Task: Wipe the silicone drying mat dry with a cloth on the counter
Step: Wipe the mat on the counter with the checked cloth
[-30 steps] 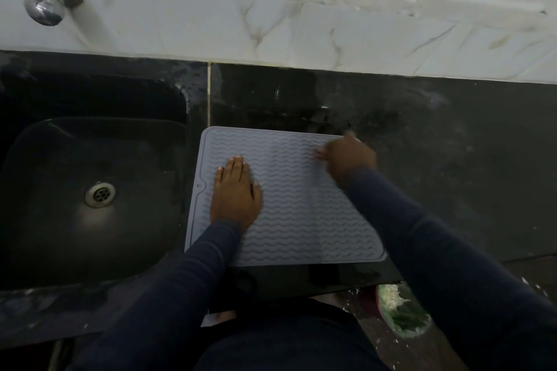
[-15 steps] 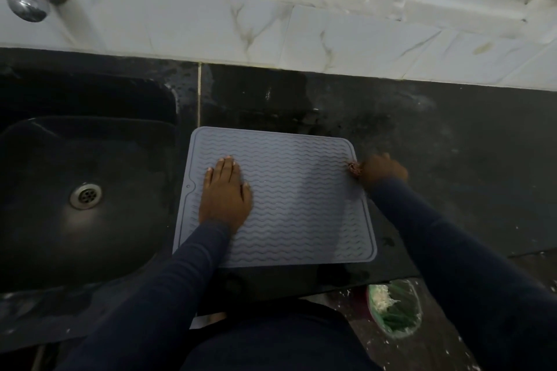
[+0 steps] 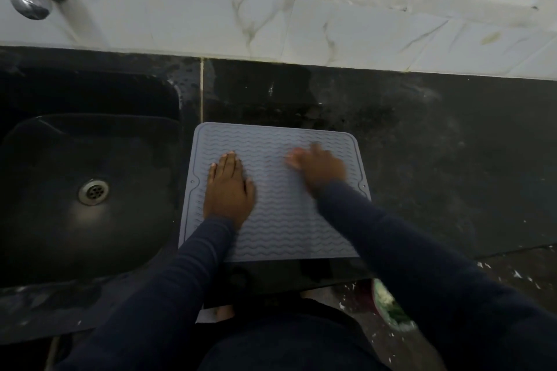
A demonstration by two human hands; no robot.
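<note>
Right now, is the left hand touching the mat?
Touching. The head view shows the left hand lying flat on the mat, palm and straight fingers down on its ribbed surface, with no gap visible.

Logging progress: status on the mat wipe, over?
Left hand flat on mat. Right hand over mat's right half, blurred; cloth not discernible. Nothing else on mat; sink just left.

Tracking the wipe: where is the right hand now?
Head view: the right hand is over the far-right part of the grey mat, blurred, beside the flat left hand.
</note>
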